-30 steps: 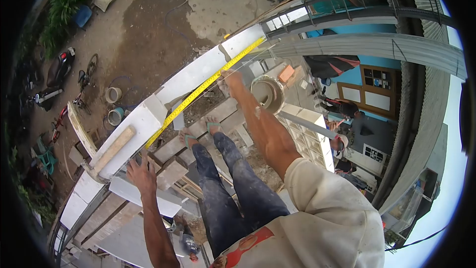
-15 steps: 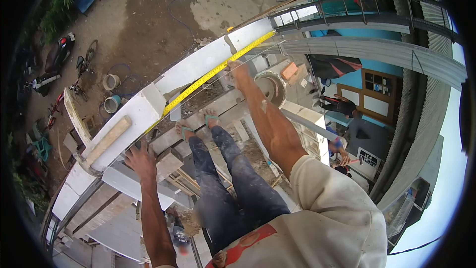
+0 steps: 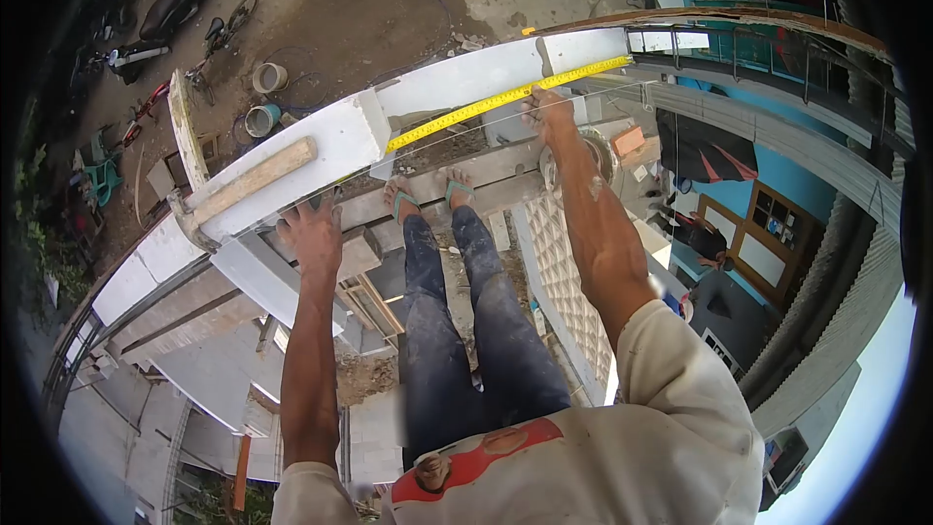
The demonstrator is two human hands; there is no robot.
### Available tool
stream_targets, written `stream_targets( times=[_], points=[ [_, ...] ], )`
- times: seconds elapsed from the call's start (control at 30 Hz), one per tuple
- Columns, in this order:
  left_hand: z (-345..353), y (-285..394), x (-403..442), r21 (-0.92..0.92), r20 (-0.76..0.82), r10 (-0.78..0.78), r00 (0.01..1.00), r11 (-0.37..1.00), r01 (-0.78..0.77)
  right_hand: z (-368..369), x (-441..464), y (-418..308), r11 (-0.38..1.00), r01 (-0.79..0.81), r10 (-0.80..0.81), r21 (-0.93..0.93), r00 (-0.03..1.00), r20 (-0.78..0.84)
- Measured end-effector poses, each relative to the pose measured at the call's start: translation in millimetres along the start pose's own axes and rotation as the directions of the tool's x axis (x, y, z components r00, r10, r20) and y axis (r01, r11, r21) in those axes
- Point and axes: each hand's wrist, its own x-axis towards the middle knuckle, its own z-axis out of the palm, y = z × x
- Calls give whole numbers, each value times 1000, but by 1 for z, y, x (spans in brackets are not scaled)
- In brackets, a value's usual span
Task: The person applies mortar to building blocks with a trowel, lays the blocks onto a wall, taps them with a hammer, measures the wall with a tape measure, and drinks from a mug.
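Note:
A yellow tape measure (image 3: 486, 115) is stretched along the inner edge of a row of white blocks (image 3: 457, 78). My right hand (image 3: 550, 112) pinches the blade's lower edge toward its far right end. At the left end, my left hand (image 3: 313, 233) is curled at the blocks' inner side, where the blade runs down to a dark thing by the fingertips, mostly hidden. A taut string (image 3: 457, 134) runs beside the blade. On the white block left of my left hand lies a hammer (image 3: 253, 175) with a wooden handle.
My sandalled feet stand on wooden planks (image 3: 496, 175) below the wall. A round bucket (image 3: 593, 156) and an orange brick (image 3: 630, 142) are right of them. Far below on the ground are two buckets (image 3: 269, 78), a motorbike (image 3: 160, 19) and a bicycle. Steel rebar (image 3: 758, 53) continues at right.
The view has shifted, so the wall and both hands appear farther right. Both hands keep about the same places along the wall, and the tape stays stretched.

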Motion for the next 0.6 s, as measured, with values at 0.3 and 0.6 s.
stream_targets(
  times=[0.3,0.6],
  points=[
    [16,-1,0,48,-120,56,991,998,-51,-5,8,-1,1000,-8,8,-19,1000,13],
    [14,0,-1,19,-59,8,998,1000,-7,-2,2,-1,999,-6,7,-37,1000,6]
  ],
)
